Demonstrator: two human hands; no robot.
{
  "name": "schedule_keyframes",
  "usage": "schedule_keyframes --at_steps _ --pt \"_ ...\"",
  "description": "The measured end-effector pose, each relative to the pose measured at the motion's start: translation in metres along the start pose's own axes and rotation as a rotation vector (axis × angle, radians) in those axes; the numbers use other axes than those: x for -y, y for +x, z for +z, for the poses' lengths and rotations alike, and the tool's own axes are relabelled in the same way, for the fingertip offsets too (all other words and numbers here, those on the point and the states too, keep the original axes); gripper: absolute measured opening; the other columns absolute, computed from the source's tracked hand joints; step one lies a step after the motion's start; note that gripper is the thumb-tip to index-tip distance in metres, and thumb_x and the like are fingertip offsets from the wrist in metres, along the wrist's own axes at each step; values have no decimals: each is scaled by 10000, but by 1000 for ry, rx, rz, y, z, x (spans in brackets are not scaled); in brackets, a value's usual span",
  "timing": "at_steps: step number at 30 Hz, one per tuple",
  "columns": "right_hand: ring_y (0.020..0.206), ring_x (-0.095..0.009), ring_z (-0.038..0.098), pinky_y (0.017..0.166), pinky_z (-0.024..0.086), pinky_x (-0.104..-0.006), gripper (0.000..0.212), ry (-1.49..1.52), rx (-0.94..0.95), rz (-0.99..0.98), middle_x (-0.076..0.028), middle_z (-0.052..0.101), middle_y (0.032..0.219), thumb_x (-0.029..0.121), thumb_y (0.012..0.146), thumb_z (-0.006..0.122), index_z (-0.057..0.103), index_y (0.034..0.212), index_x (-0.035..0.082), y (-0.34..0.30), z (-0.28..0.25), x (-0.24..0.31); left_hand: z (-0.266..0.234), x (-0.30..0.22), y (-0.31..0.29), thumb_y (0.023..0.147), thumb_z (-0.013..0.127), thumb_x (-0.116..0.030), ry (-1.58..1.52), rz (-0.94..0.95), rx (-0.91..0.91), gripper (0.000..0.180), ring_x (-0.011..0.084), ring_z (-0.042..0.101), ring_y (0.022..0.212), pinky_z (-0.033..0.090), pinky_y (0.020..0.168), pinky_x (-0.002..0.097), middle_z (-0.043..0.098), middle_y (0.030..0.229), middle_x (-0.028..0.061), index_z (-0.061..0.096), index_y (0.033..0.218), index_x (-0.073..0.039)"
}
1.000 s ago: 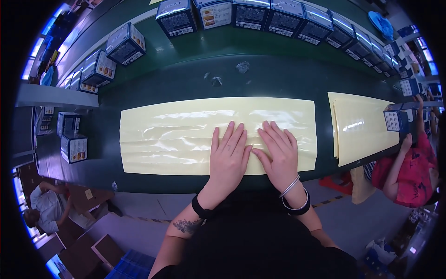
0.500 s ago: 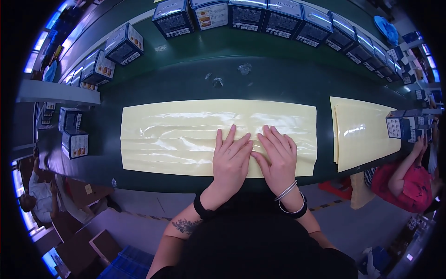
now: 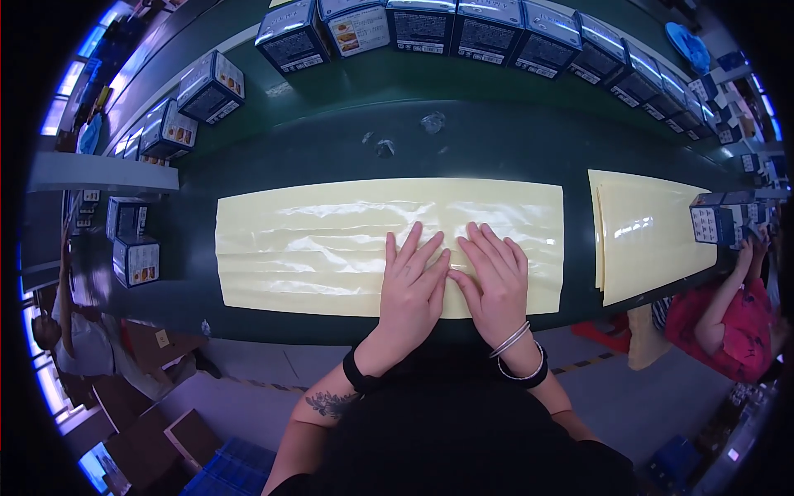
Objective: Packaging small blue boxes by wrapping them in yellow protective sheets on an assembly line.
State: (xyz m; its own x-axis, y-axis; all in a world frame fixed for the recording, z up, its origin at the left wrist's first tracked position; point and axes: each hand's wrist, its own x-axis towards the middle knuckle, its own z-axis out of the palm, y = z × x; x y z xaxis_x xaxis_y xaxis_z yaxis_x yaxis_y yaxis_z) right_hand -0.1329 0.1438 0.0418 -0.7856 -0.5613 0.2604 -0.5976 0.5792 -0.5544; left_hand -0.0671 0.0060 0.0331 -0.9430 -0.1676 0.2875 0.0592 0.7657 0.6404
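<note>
A long pale-yellow sheet [image 3: 322, 248] with a glossy, wrinkled surface lies flat on the dark green table [image 3: 273, 153] before me. Both my hands rest on it, right of its middle. My left hand [image 3: 411, 285] lies palm down with its fingers spread, pointing away from me. Close beside it, my right hand [image 3: 496, 277] is also palm down, fingers stretched out and slightly apart. The two thumbs nearly meet. Neither hand grips anything.
To the right lies a stack of similar yellow sheets [image 3: 653, 240]. Blue boxes [image 3: 422, 29] line the green belt [image 3: 356, 78] at the back, and more boxes [image 3: 136, 260] stand at left. Clear plastic scraps [image 3: 432, 123] lie beyond the sheet. A person in red [image 3: 728, 335] works at right.
The boxes along the back have shifted slightly to the left. My hands stay in nearly the same place on the sheet. At left, the person in light clothing has changed posture.
</note>
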Motion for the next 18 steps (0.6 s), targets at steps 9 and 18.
schedule_keyframes --at_steps 9,18 --pt "1279 -282 502 1077 322 -448 347 96 4 50 -138 586 1315 123 881 634 605 1212 22 -1 -2 -1 0 -3 2 858 640 -46 -49 -48 8 300 357 423 1341 203 1130 601 569 1307 132 640 1157 -26" --pt "1323 -310 459 1091 327 -458 442 159 218 -57 -154 548 1354 179 838 699 591 1237 23 -11 -33 -16 -21 -5 -2 840 703 -130 66 73 211 359 324 479 1297 250 1124 550 573 1316 112 635 1183 -50"
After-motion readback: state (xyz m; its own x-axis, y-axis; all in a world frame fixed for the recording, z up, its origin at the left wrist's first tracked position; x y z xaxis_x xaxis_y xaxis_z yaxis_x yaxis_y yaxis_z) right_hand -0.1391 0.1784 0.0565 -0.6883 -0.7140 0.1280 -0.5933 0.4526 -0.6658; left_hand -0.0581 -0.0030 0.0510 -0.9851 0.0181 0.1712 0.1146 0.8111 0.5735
